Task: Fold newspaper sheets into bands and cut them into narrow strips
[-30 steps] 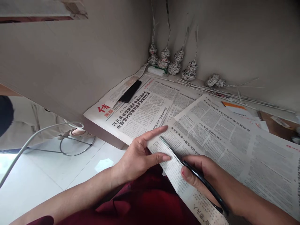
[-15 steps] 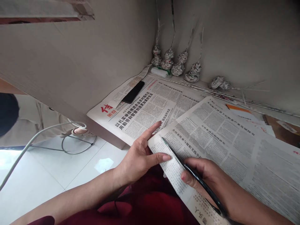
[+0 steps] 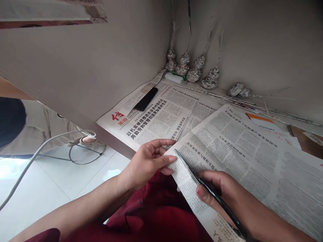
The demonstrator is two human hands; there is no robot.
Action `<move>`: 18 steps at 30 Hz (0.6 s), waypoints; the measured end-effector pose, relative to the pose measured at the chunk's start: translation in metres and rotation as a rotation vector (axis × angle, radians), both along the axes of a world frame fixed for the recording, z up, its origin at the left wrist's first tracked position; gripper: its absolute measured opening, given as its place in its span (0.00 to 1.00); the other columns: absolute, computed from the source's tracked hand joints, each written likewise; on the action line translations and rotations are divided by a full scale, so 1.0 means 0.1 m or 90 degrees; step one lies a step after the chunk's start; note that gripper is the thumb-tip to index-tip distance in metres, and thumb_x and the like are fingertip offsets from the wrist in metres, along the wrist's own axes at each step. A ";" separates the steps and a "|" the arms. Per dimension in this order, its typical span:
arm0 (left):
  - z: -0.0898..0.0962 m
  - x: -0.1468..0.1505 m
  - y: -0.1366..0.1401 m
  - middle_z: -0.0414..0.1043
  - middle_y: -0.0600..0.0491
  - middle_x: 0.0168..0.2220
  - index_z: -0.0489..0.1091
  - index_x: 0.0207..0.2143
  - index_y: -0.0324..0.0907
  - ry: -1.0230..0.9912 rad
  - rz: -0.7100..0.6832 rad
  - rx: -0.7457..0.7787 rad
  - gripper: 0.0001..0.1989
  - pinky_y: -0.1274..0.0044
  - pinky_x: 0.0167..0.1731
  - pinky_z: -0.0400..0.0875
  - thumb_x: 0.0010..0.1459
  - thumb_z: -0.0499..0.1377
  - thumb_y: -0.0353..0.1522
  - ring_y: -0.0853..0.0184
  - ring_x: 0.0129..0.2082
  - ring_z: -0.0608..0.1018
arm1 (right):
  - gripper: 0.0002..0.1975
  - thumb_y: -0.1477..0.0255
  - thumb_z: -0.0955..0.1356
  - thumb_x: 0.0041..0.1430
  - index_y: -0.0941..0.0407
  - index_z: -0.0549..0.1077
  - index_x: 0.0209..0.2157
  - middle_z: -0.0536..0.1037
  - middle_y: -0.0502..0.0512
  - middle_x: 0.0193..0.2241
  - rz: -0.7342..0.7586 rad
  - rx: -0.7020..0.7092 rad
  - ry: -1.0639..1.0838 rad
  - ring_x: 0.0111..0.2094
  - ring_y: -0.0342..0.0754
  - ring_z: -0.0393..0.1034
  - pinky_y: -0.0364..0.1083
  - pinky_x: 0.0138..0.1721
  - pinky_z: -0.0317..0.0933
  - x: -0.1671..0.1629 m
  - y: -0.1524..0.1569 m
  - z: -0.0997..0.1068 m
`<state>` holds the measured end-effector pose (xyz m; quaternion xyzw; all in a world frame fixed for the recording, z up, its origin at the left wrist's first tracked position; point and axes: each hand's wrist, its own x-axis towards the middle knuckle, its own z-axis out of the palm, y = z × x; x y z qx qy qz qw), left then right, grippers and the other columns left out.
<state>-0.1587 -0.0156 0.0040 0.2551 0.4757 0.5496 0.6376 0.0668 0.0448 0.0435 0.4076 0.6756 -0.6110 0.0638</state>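
With thumb above and fingers below, my left hand (image 3: 151, 159) pinches the near left corner of a newspaper sheet (image 3: 234, 158). My right hand (image 3: 227, 195) grips black-handled scissors (image 3: 217, 195). Their blades lie along the sheet near its left edge, pointing at the corner by my left thumb. The blades look nearly closed, and I cannot tell how far the cut runs. Beneath is another newspaper (image 3: 151, 117) spread on the table, partly covered by the held sheet.
A black phone (image 3: 146, 99) rests on the spread newspaper. Along the wall stand several woven paper gourds (image 3: 194, 74), with one lying on its side (image 3: 238, 89). Thin paper rods (image 3: 252, 108) lie beside them. A pale cable (image 3: 45, 143) hangs at left, near a person's leg (image 3: 37, 124).
My left hand has slid down and its index finger has drawn in, so the thumb now presses at the sheet's edge. The scissors have barely moved. The view has shifted slightly.
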 end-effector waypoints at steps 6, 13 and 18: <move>0.00 -0.04 0.04 0.79 0.51 0.33 0.77 0.41 0.36 -0.072 -0.035 -0.066 0.20 0.80 0.31 0.78 0.45 0.75 0.31 0.69 0.30 0.81 | 0.21 0.52 0.70 0.61 0.54 0.64 0.28 0.58 0.44 0.24 0.012 0.019 -0.016 0.27 0.43 0.51 0.44 0.27 0.52 -0.03 0.01 0.02; 0.01 -0.07 0.06 0.79 0.50 0.32 0.77 0.36 0.35 -0.062 -0.047 -0.083 0.18 0.80 0.31 0.79 0.44 0.76 0.32 0.69 0.31 0.81 | 0.19 0.54 0.70 0.62 0.54 0.64 0.29 0.58 0.44 0.26 0.026 0.008 0.011 0.27 0.42 0.50 0.44 0.29 0.53 -0.06 0.03 0.00; 0.00 -0.08 0.07 0.80 0.49 0.33 0.78 0.37 0.35 -0.057 -0.058 -0.086 0.17 0.80 0.31 0.78 0.45 0.75 0.33 0.68 0.31 0.82 | 0.20 0.54 0.70 0.62 0.54 0.63 0.29 0.59 0.43 0.25 0.020 0.013 -0.007 0.26 0.41 0.50 0.43 0.25 0.48 -0.01 0.05 -0.07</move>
